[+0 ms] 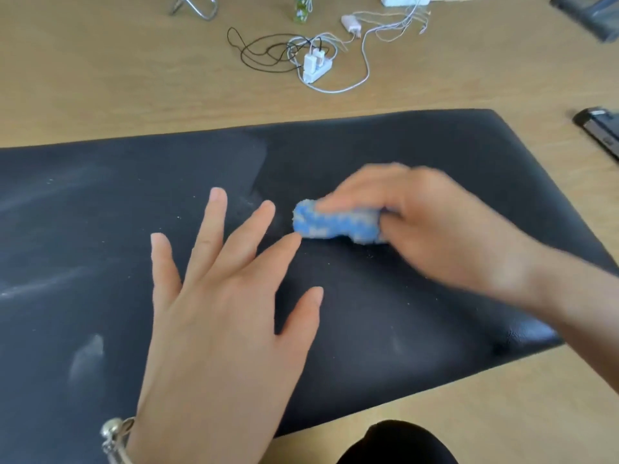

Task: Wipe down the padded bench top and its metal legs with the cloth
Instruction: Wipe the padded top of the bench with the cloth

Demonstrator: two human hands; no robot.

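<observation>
Cloth (336,224): blue and white, bunched into a short roll, right of frame centre, lying on the padded bench top (100,229).

Right hand (435,229): motion-blurred, comes in from the right edge. Fingers curl over the top of the cloth and grip it against the pad.

Left hand (217,313): lower centre, palm down, fingers straight and spread wide, holding nothing. Whether the palm rests on the pad or sits just above it, cannot tell. Index fingertip lies just beside the cloth's left end. Silver bracelet (115,437) on the wrist, bottom left.

Bench top: black, fills the middle band of the frame. Pale dusty streaks at left, lower left and upper centre; light specks around the cloth.

Wood-toned surface (100,78) surrounds the pad. Upper centre: white power strip (316,67) with plugs, tangled black cable (261,51) to its left, white leads to its right. Bent metal frame (194,6) at top left. Dark device (599,132) at the right edge.
</observation>
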